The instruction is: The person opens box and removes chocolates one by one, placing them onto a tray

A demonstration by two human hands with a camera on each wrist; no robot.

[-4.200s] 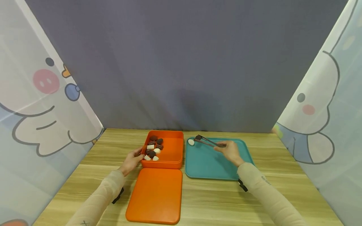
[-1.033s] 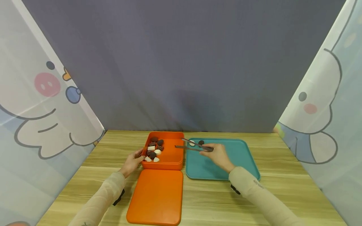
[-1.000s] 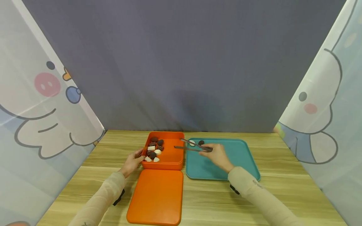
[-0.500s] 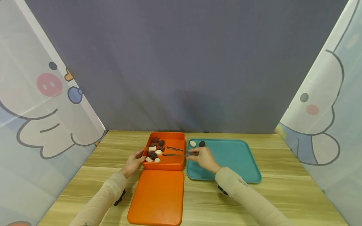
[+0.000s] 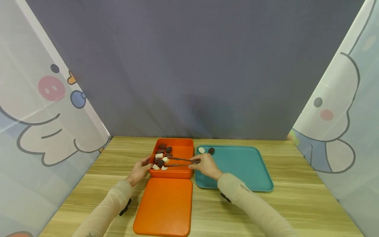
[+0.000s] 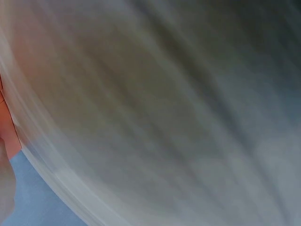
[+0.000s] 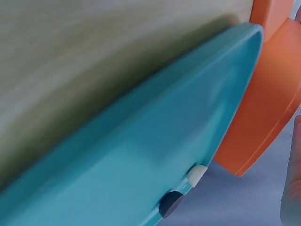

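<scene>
My left hand (image 5: 139, 170) holds the front left corner of the open orange box (image 5: 185, 173); in the left wrist view only a sliver of the hand (image 6: 6, 183) shows. With my right hand (image 5: 205, 164) I grip dark brown tongs (image 5: 185, 160) near their closed end. Their two arms reach over the box's right wall, spread apart, with the tips close around a white chocolate-like piece (image 5: 165, 160). Dark pieces, such as the round one (image 5: 161, 163), and other white pieces like the rectangular one (image 5: 159, 155) lie along the box's left side.
Right of the box lies a teal tray (image 5: 237, 168). A white oval piece (image 5: 201, 150) and a dark oval piece (image 5: 211, 150) sit in its back left corner. The flat orange lid (image 5: 164, 207) lies in front of the box on the wooden table (image 5: 219, 214).
The tongs released the dark oval piece onto the tray beside the white one. My right hand then carried the tongs left, into the box. My left hand stays at the box's corner.
</scene>
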